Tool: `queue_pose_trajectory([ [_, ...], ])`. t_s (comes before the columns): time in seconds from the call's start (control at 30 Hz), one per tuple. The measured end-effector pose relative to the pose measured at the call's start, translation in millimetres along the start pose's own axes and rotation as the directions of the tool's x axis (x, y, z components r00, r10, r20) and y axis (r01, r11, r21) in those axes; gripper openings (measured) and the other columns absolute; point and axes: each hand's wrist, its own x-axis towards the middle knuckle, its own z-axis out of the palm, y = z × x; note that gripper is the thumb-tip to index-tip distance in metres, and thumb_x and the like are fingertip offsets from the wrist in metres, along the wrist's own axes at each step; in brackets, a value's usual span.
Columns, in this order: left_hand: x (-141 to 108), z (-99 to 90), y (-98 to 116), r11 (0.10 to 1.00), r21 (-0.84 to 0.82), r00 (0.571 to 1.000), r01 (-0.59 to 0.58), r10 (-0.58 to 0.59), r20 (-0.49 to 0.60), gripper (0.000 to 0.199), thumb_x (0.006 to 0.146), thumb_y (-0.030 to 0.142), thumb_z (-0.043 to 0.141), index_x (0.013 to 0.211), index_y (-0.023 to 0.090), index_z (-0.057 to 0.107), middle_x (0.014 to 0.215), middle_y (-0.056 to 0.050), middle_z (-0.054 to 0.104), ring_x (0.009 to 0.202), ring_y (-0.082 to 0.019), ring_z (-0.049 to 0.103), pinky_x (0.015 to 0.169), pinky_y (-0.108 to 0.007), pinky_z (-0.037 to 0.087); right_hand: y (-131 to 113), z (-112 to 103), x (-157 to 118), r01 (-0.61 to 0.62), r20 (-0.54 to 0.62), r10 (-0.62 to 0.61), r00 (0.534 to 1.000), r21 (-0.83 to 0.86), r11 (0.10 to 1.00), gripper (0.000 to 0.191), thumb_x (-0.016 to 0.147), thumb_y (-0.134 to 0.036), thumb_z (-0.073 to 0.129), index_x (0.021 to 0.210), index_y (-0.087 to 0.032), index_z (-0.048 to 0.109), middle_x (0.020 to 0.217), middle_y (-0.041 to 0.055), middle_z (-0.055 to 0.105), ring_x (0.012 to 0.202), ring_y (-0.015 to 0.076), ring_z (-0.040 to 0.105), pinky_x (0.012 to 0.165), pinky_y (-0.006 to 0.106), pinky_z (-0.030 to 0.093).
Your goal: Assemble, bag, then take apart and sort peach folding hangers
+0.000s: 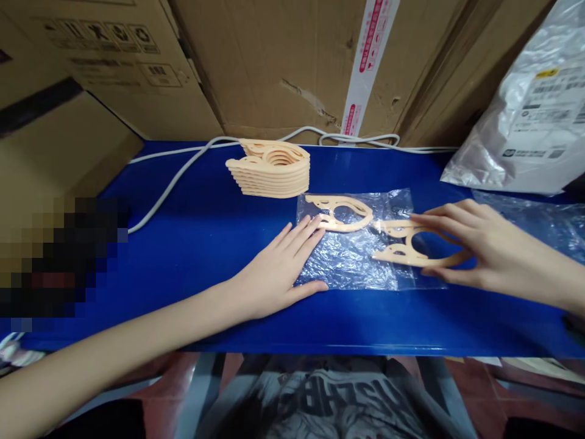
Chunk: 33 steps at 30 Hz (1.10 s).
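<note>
My left hand (286, 268) lies with fingers spread on a clear plastic bag (347, 268), its fingertips at the lower edge of a peach folding hanger (351, 222) that is on or in the bag. To the right, my right hand (475, 244) grips a second peach hanger (402, 253) between thumb and fingers, over the bag's right part. A stack of several matching hangers (278, 177) stands on the blue table (192, 256), beyond the bag.
Cardboard boxes (274, 61) line the back. A white cable (173, 177) runs behind and left of the stack. A white labelled package (512, 128) stands at the right rear, near more clear plastic (548, 219). A pixelated dark area covers the left.
</note>
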Motion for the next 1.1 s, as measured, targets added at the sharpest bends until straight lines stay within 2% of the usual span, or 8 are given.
queue_pose_trajectory([
  [0.13,10,-4.8,-3,0.998,-0.042,0.999,-0.042,0.041,-0.024,0.094,0.1,0.069,0.047,0.165,0.007,0.021,0.175,-0.015,0.01,0.163,-0.032,0.005,0.133,-0.053,0.016,-19,25,16,0.028,0.01,-0.029,1.0,0.145,0.989,0.067,0.088,-0.065,0.067,0.138,-0.02,0.062,0.125,0.015,0.068,0.104,0.0343,0.064,0.085,0.049,0.053],
  [0.27,15,-7.4,-3,0.993,-0.113,0.995,-0.045,0.034,-0.098,0.095,0.093,0.07,0.059,0.162,0.01,0.031,0.173,-0.016,0.021,0.162,-0.033,0.014,0.132,-0.052,0.022,-19,42,25,-0.008,-0.048,0.024,0.999,0.311,0.95,0.069,0.085,-0.067,0.07,0.134,-0.019,0.059,0.13,0.0176,0.064,0.117,0.036,0.063,0.096,0.051,0.052],
  [0.4,15,-10.7,-2,0.987,-0.157,0.985,-0.036,0.008,-0.171,0.093,0.088,0.071,0.065,0.157,0.014,0.041,0.169,-0.015,0.032,0.157,-0.035,0.027,0.128,-0.054,0.028,-3,35,22,-0.112,0.027,0.111,0.993,0.42,0.901,0.063,0.083,-0.061,0.077,0.131,-0.024,0.061,0.129,0.0134,0.065,0.117,0.0313,0.063,0.099,0.046,0.052],
  [0.57,16,-15.1,-2,0.988,-0.154,0.974,-0.012,-0.023,-0.223,0.092,0.081,0.069,0.075,0.151,0.014,0.05,0.161,-0.013,0.047,0.146,-0.034,0.043,0.118,-0.052,0.039,4,22,20,-0.271,0.171,0.21,0.963,0.568,0.777,0.054,0.081,-0.059,0.08,0.119,-0.023,0.066,0.11,0.0091,0.072,0.091,0.0219,0.067,0.081,0.036,0.056],
  [0.73,17,-13.6,-5,0.989,-0.141,0.967,-0.043,0.006,-0.254,0.088,0.084,0.07,0.072,0.15,0.016,0.05,0.159,-0.011,0.05,0.143,-0.032,0.045,0.116,-0.05,0.039,-15,22,31,-0.223,0.083,0.212,0.974,0.534,0.815,0.054,0.08,-0.066,0.077,0.108,-0.021,0.067,0.106,0.0101,0.073,0.082,0.0214,0.065,0.074,0.038,0.054],
  [0.87,15,-11.4,-7,0.988,-0.138,0.961,-0.062,0.022,-0.276,0.082,0.089,0.068,0.067,0.149,0.015,0.051,0.159,-0.012,0.051,0.143,-0.032,0.045,0.116,-0.048,0.038,-19,22,32,-0.166,0.058,0.156,0.986,0.432,0.886,0.053,0.083,-0.067,0.074,0.111,-0.022,0.067,0.108,0.011,0.075,0.091,0.0254,0.068,0.084,0.043,0.051],
  [1.0,15,-11.8,-8,0.986,-0.147,0.955,-0.084,0.038,-0.295,0.081,0.089,0.065,0.07,0.149,0.015,0.05,0.158,-0.011,0.052,0.141,-0.031,0.047,0.115,-0.045,0.039,-13,24,28,-0.149,0.079,0.126,0.989,0.527,0.837,0.041,0.088,-0.053,0.076,0.115,-0.022,0.066,0.122,0.0119,0.071,0.104,0.0231,0.068,0.091,0.038,0.055],
  [1.1,17,-14.1,-9,0.983,-0.155,0.96,-0.096,0.051,-0.274,0.084,0.087,0.065,0.072,0.15,0.014,0.049,0.156,-0.011,0.053,0.139,-0.031,0.048,0.115,-0.046,0.038,-13,28,32,-0.146,0.067,0.131,0.989,0.573,0.806,0.04,0.087,-0.05,0.078,0.114,-0.023,0.066,0.117,0.0101,0.071,0.099,0.0215,0.068,0.09,0.036,0.058],
])
